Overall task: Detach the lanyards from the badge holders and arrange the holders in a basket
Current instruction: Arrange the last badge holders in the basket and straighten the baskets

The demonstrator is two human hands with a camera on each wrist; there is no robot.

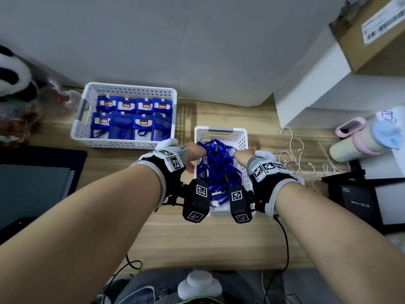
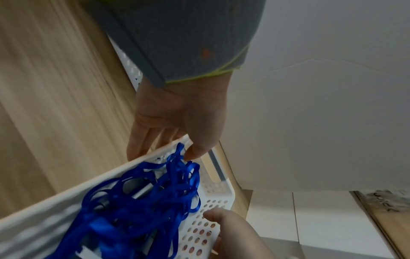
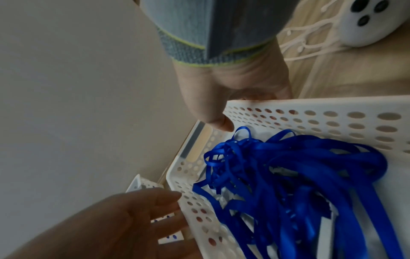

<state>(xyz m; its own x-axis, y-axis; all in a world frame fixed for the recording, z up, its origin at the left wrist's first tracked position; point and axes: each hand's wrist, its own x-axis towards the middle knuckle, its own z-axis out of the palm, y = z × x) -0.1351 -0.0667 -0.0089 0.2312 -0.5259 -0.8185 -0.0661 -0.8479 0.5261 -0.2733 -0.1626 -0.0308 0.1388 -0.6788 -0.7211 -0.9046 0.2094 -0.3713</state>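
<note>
A small white perforated basket (image 1: 221,129) (image 2: 88,183) (image 3: 310,113) sits mid-table, filled with a tangle of blue lanyards (image 1: 217,167) (image 2: 144,201) (image 3: 288,166). My left hand (image 1: 192,154) (image 2: 177,122) grips its left wall, thumb over the rim and fingers outside. My right hand (image 1: 243,157) (image 3: 221,91) grips the right wall the same way. Behind and to the left, a larger white basket (image 1: 131,86) holds several blue badge holders (image 1: 131,119) laid in two rows.
A beige cord (image 1: 293,154) lies loose right of the lanyard basket, with a pastel bottle (image 1: 361,141) beyond. A black box (image 1: 361,198) is at right, a dark screen (image 1: 32,183) at left, a panda plush (image 1: 13,75) at far left, and white boxes (image 1: 311,88) at back right.
</note>
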